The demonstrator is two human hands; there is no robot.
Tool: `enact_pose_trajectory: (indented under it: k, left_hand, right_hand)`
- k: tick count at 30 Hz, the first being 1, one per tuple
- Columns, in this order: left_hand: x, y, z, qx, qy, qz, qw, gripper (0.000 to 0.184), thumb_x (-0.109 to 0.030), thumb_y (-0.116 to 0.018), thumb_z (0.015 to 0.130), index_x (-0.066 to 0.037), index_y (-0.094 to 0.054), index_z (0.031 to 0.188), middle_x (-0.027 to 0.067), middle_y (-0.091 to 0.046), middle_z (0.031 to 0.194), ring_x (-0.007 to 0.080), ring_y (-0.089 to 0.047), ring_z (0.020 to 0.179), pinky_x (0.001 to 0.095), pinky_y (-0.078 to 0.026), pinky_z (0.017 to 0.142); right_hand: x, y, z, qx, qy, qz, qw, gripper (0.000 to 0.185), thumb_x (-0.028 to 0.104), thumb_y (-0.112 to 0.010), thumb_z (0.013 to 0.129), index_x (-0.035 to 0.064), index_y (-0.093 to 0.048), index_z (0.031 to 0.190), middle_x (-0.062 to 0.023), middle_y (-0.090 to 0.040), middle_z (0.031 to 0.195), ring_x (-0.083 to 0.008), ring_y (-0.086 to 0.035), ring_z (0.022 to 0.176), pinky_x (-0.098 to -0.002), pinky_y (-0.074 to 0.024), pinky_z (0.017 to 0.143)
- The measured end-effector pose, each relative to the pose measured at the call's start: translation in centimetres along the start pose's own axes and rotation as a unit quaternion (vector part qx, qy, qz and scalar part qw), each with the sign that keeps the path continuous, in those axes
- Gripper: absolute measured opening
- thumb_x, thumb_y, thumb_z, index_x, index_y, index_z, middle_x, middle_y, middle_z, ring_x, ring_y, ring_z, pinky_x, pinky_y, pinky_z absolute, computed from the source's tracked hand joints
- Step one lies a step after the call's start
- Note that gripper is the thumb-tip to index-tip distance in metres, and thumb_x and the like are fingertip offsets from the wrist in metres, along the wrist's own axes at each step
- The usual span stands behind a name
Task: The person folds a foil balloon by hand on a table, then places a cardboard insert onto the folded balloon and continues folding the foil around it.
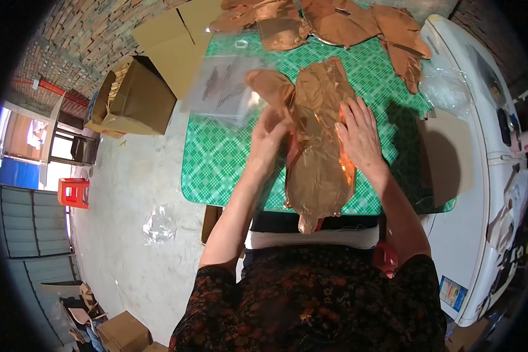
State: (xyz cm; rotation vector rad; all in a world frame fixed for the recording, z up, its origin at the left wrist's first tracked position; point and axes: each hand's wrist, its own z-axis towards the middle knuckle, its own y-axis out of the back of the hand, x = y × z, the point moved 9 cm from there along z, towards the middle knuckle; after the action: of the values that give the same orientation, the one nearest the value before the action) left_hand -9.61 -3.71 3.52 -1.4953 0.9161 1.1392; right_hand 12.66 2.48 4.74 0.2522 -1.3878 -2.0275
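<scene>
A flat, copper-coloured foil balloon (322,141) lies lengthwise on the green checked tabletop (217,158), its narrow lower end hanging over the front edge. My left hand (271,134) is closed on the balloon's left side, where a rounded flap is raised and a little blurred; its fingertips are partly hidden. My right hand (361,130) lies on the balloon's right edge, with fingers stretched out and slightly apart. To the left is a clear plastic bag (226,88) with dark printing.
More copper foil balloons (340,23) lie along the table's far side. A clear plastic wrapper (446,91) and a piece of cardboard (449,155) are at the right, beside a white fridge (475,88). Cardboard boxes (141,100) and a red stool (74,193) stand left.
</scene>
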Motion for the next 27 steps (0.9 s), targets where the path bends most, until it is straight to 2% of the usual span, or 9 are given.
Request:
enact_pose_trajectory:
  k: [1, 4, 7, 10, 13, 16, 19, 27]
  left_hand:
    - [0.6, 0.0, 0.4, 0.007, -0.001, 0.017, 1.0, 0.052, -0.013, -0.064, 0.106, 0.001, -0.05, 0.154, 0.0096, -0.062, 0.145, 0.0172, -0.058, 0.13, 0.0343, -0.044, 0.112]
    - [1.5, 0.3, 1.4, -0.025, -0.018, 0.066, 0.997, 0.044, -0.015, -0.059, 0.108, 0.001, -0.055, 0.149, 0.0078, -0.065, 0.137, 0.0157, -0.058, 0.126, 0.0326, -0.044, 0.111]
    - [0.2, 0.1, 2.5, -0.019, -0.056, 0.158, 0.986, 0.042, -0.019, -0.054, 0.11, 0.001, -0.058, 0.147, 0.0081, -0.066, 0.137, 0.0153, -0.059, 0.124, 0.0327, -0.045, 0.109]
    - [-0.6, -1.3, 2.1, -0.02, 0.033, 0.071, 0.997, 0.047, -0.024, -0.048, 0.111, 0.003, -0.059, 0.148, 0.0125, -0.062, 0.145, 0.0221, -0.058, 0.13, 0.0352, -0.044, 0.113]
    - [0.1, -1.9, 2.6, 0.024, 0.042, -0.027, 0.998, 0.05, -0.024, -0.047, 0.112, 0.002, -0.053, 0.155, 0.0121, -0.057, 0.154, 0.0225, -0.057, 0.136, 0.0356, -0.042, 0.116]
    - [-0.9, -3.3, 1.6, 0.029, 0.046, -0.107, 0.993, 0.056, -0.024, -0.046, 0.113, 0.002, -0.043, 0.162, 0.0107, -0.052, 0.16, 0.0229, -0.053, 0.143, 0.0367, -0.04, 0.12]
    - [-1.9, -4.8, 1.0, 0.061, 0.032, -0.143, 0.987, 0.059, -0.024, -0.044, 0.114, 0.002, -0.034, 0.167, 0.0111, -0.048, 0.165, 0.0228, -0.047, 0.148, 0.0365, -0.036, 0.123]
    - [-0.8, -6.4, 1.1, 0.12, 0.003, -0.082, 0.989, 0.062, -0.024, -0.035, 0.116, -0.002, -0.021, 0.172, 0.0117, -0.031, 0.176, 0.0232, -0.03, 0.16, 0.0361, -0.023, 0.132]
  right_hand:
    - [0.0, 0.0, 0.0, 0.001, -0.001, 0.001, 1.0, 0.056, 0.034, -0.059, 0.109, 0.0002, -0.05, 0.152, -0.0206, -0.049, 0.158, -0.0395, -0.033, 0.157, -0.0546, -0.0254, 0.13]
    - [0.0, -0.1, 0.0, 0.005, -0.003, -0.009, 1.0, 0.056, 0.035, -0.058, 0.109, 0.0006, -0.05, 0.153, -0.0207, -0.049, 0.158, -0.0396, -0.033, 0.157, -0.0548, -0.0244, 0.13]
    - [0.1, -0.2, 0.0, 0.013, -0.006, -0.012, 1.0, 0.057, 0.036, -0.058, 0.109, 0.0008, -0.05, 0.153, -0.0206, -0.048, 0.159, -0.0396, -0.032, 0.157, -0.055, -0.0239, 0.13]
    - [0.2, -0.1, 0.0, 0.011, -0.001, -0.017, 1.0, 0.057, 0.036, -0.058, 0.109, 0.0014, -0.051, 0.154, -0.0206, -0.048, 0.16, -0.0394, -0.032, 0.158, -0.0555, -0.0235, 0.13]
    - [0.4, 0.1, 0.1, 0.021, -0.003, -0.016, 1.0, 0.057, 0.036, -0.058, 0.109, 0.0025, -0.051, 0.154, -0.0204, -0.046, 0.161, -0.0392, -0.031, 0.158, -0.0561, -0.0228, 0.13]
    - [0.6, 0.0, 0.1, 0.028, 0.002, -0.023, 0.999, 0.058, 0.036, -0.058, 0.109, 0.0037, -0.051, 0.156, -0.0201, -0.045, 0.162, -0.0386, -0.03, 0.159, -0.0563, -0.0217, 0.13]
    - [0.6, -0.1, 0.0, 0.024, 0.006, -0.029, 0.999, 0.059, 0.037, -0.058, 0.109, 0.0044, -0.05, 0.157, -0.0198, -0.043, 0.163, -0.0381, -0.029, 0.159, -0.0564, -0.021, 0.13]
    - [0.6, -0.3, 0.0, 0.028, 0.008, -0.037, 0.999, 0.061, 0.038, -0.058, 0.108, 0.0054, -0.048, 0.158, -0.0194, -0.043, 0.164, -0.037, -0.027, 0.16, -0.0565, -0.0201, 0.131]
